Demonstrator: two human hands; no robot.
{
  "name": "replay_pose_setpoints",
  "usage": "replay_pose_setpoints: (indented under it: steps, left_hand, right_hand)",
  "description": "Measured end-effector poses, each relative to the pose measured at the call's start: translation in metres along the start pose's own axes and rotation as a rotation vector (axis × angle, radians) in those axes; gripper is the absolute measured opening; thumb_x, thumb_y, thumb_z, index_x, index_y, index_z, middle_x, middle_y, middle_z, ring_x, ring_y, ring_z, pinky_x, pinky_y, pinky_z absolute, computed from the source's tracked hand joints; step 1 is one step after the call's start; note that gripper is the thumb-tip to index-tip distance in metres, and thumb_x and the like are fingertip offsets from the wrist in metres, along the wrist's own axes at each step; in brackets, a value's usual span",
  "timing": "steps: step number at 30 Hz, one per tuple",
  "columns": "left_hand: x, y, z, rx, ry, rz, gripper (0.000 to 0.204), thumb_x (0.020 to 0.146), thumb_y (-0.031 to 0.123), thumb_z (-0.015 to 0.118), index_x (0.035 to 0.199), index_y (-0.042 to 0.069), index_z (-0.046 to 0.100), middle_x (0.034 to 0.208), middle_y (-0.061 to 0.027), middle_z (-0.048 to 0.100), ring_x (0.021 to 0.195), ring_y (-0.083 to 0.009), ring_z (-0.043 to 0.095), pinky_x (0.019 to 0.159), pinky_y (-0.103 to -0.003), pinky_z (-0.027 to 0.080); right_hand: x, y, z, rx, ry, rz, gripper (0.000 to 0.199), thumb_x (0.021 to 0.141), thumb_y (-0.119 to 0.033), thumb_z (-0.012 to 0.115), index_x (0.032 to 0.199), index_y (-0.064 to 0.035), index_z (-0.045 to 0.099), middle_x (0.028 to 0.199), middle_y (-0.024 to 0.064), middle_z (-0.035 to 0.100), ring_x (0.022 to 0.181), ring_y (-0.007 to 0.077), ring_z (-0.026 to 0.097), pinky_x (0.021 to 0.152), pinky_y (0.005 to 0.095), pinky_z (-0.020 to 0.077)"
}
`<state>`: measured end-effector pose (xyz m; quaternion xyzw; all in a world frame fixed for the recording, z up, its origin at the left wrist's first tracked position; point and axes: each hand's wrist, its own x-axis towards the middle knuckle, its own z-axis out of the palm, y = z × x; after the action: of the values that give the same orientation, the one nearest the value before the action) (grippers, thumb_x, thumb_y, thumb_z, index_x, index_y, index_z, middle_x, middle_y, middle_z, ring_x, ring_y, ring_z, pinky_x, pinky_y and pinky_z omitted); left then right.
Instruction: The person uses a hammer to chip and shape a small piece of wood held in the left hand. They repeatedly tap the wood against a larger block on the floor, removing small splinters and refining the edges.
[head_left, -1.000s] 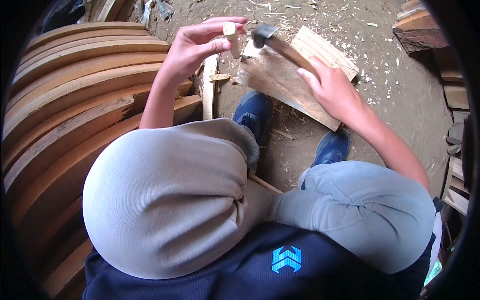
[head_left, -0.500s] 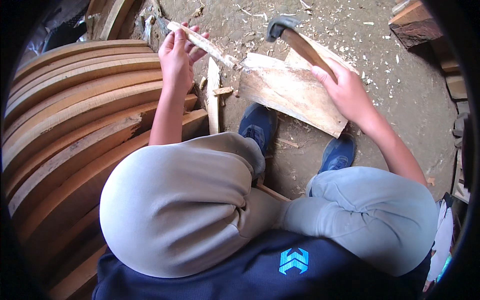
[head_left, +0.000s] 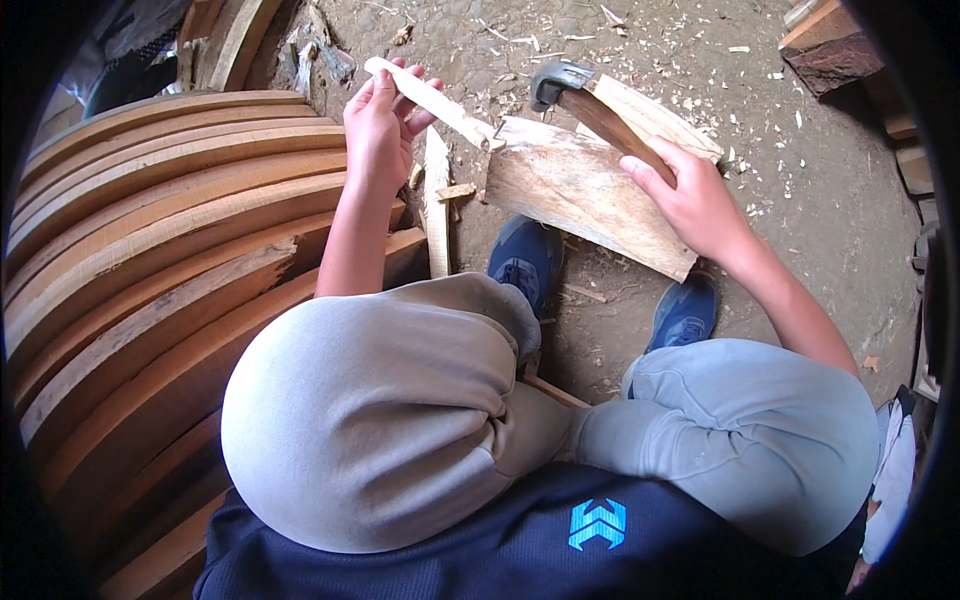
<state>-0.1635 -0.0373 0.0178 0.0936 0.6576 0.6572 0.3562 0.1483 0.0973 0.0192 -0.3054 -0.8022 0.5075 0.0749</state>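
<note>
My left hand (head_left: 378, 135) pinches a slim pale wooden stick (head_left: 440, 106) between thumb and fingers, the other fingers curved behind it. The stick's far right end meets the left corner of a flat wooden board (head_left: 580, 185) lying on the ground. A small dark nail-like piece (head_left: 498, 130) shows at that end; whether it is in the stick or the board, I cannot tell. My right hand (head_left: 692, 200) is wrapped round the wooden handle of a claw hammer (head_left: 607, 120). The dark hammer head is above the board's far edge, a short way right of the stick.
Curved wooden planks (head_left: 170, 210) are stacked at the left. A second pale board (head_left: 655, 115) lies behind the first. Narrow wood strips (head_left: 438, 205) and shavings litter the dirt floor (head_left: 820, 250). My blue shoes (head_left: 525, 260) stand by the board. Wood blocks (head_left: 835, 50) sit far right.
My left hand has moved slightly right and the stick has turned, showing a smoother, paler face. The hammer, blurred before, now looks sharp in nearly the same place. The whole view has shifted a little.
</note>
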Motion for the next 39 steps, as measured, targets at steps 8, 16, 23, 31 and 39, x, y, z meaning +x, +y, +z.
replay_pose_setpoints:
  steps: [8,16,23,31,39]
  left_hand:
    - [-0.014,-0.011,0.022,0.048,-0.104,-0.085,0.041,0.111,0.026,0.042,0.135,-0.007,0.046,0.121,-0.0208,0.062,0.103,-0.0326,0.072,0.076,-0.039,0.068]
    - [-0.037,-0.018,0.057,0.052,-0.24,-0.214,0.039,0.111,0.026,0.043,0.133,-0.005,0.048,0.122,-0.0182,0.062,0.104,-0.0311,0.071,0.084,-0.043,0.065]
    - [-0.041,-0.015,0.061,0.07,-0.24,-0.231,0.038,0.111,0.024,0.043,0.134,-0.006,0.047,0.124,-0.0187,0.061,0.107,-0.0321,0.07,0.086,-0.042,0.065]
    - [-0.044,-0.011,0.059,0.104,-0.237,-0.276,0.039,0.111,0.023,0.041,0.134,-0.009,0.044,0.125,-0.0194,0.061,0.109,-0.0304,0.07,0.085,-0.038,0.065]
    - [-0.042,-0.012,0.059,0.075,-0.252,-0.259,0.039,0.11,0.025,0.044,0.131,-0.008,0.046,0.123,-0.0194,0.061,0.106,-0.0307,0.071,0.084,-0.038,0.066]
  right_hand:
    - [0.003,-0.02,-0.009,0.325,-0.186,0.13,0.032,0.093,-0.026,0.076,0.114,-0.0022,0.069,0.064,-0.0003,0.057,0.059,0.0072,0.057,0.057,0.0313,0.0464]
    - [0.009,-0.032,-0.008,0.432,-0.244,0.11,0.028,0.092,-0.022,0.077,0.111,-0.0026,0.071,0.068,-0.0018,0.059,0.061,0.0041,0.053,0.059,0.0279,0.0452]
    - [0.006,-0.018,0.006,0.498,-0.222,0.016,0.02,0.098,-0.021,0.07,0.108,-0.0047,0.064,0.058,-0.0079,0.049,0.041,0.0008,0.038,0.039,0.0218,0.028]
    - [0.007,-0.016,0.001,0.458,-0.23,-0.11,0.018,0.098,-0.016,0.07,0.111,-0.0049,0.062,0.058,-0.0091,0.047,0.043,0.0004,0.038,0.042,0.0215,0.0273]
    - [0.006,-0.015,0.005,0.414,-0.125,-0.133,0.018,0.097,-0.016,0.071,0.109,-0.0039,0.063,0.064,-0.0078,0.05,0.049,0.0004,0.042,0.046,0.0205,0.0297]
